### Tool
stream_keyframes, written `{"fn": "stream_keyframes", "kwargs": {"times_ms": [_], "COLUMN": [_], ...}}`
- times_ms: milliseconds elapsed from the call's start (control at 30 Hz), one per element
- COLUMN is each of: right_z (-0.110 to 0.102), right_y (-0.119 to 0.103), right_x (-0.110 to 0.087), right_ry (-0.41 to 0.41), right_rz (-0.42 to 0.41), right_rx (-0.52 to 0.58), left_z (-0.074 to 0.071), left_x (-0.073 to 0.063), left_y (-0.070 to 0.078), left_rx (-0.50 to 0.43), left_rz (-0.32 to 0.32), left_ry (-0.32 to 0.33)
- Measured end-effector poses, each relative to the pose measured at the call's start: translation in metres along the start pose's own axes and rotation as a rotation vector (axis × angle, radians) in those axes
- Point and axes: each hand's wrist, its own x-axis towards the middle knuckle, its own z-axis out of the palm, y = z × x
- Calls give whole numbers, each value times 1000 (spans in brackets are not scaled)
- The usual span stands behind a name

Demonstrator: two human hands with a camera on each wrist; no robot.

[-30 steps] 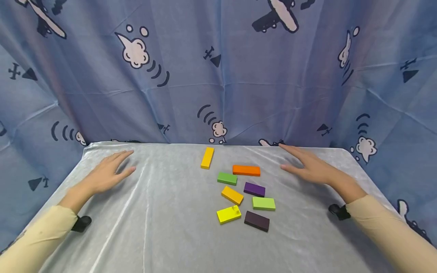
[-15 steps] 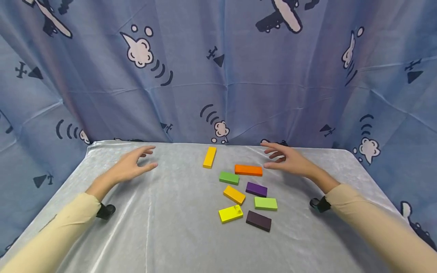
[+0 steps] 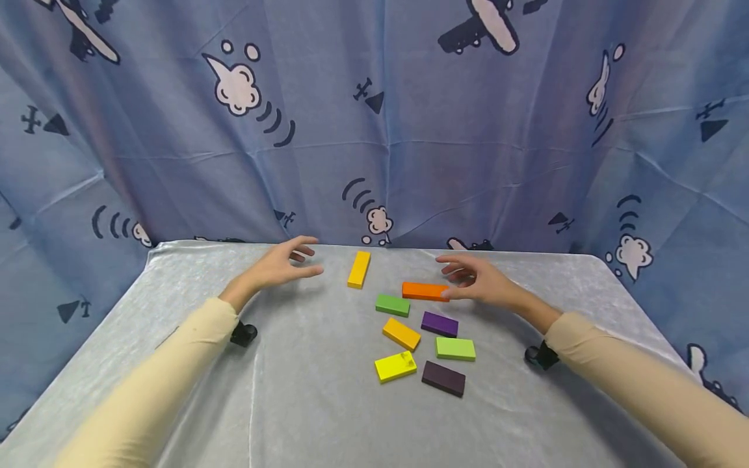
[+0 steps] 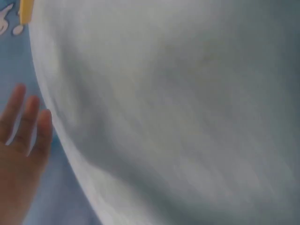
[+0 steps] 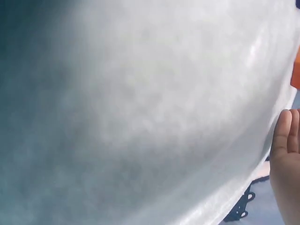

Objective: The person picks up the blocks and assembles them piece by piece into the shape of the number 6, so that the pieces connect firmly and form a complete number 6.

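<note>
In the head view my left hand (image 3: 281, 263) hovers left of a long yellow-orange block (image 3: 359, 270), with thumb and fingers apart and nothing between them. My right hand (image 3: 480, 281) is at the right end of a long orange block (image 3: 424, 291). Its thumb overlaps that end in the view; whether it touches, I cannot tell. The right fingers are bent loosely and hold nothing. The left wrist view shows the left fingers (image 4: 30, 117) spread beside a corner of the yellow-orange block (image 4: 26, 10). At the right wrist view's edge, part of the orange block (image 5: 296, 70) shows.
Nearer on the grey cloth-covered table (image 3: 316, 403) lie a green block (image 3: 393, 305), a purple block (image 3: 439, 324), a smaller yellow-orange block (image 3: 401, 333), a light green block (image 3: 455, 349), a bright yellow block (image 3: 394, 367) and a dark brown block (image 3: 443, 379). A blue printed curtain (image 3: 328, 117) hangs behind.
My left hand has moved right, toward the long yellow-orange block. My right hand has moved left to the orange block, its fingers bending more. The blocks lie as before.
</note>
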Motion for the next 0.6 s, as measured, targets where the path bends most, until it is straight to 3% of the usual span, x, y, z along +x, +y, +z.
{"fn": "stream_keyframes", "kwargs": {"times_ms": [200,600], "right_z": [8,18], "right_y": [0,-9], "right_x": [3,11], "right_ry": [-14,-40], "right_rz": [-11,-20], "right_rx": [-27,-59], "left_z": [21,42], "left_x": [23,42], "left_y": [11,18], "left_rx": [-56,-19], "left_rz": [27,-9], "left_ry": [-47,-78]}}
